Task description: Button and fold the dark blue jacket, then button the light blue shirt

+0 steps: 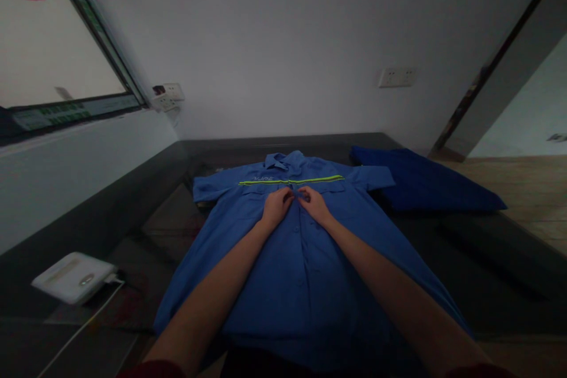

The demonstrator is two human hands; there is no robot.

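Note:
A blue short-sleeved work shirt (266,283) lies spread out, front up, with its collar toward the wall and a yellow-green stripe across the chest. My left hand (278,203) pinches the left edge of its button front just below the stripe. Close beside it, my right hand (313,203) pinches the facing edge of the same placket. Both sets of fingertips nearly meet at the shirt's middle; the button between them is too small to make out. Lower down, the placket runs toward me with small buttons on it.
A dark glossy table (155,230) bears the shirt. On its right lies a folded dark blue cloth (425,180). At the left sits a white box-shaped device (75,276) with a white cable (84,328). Wall sockets (397,77) and a window (62,41) are beyond.

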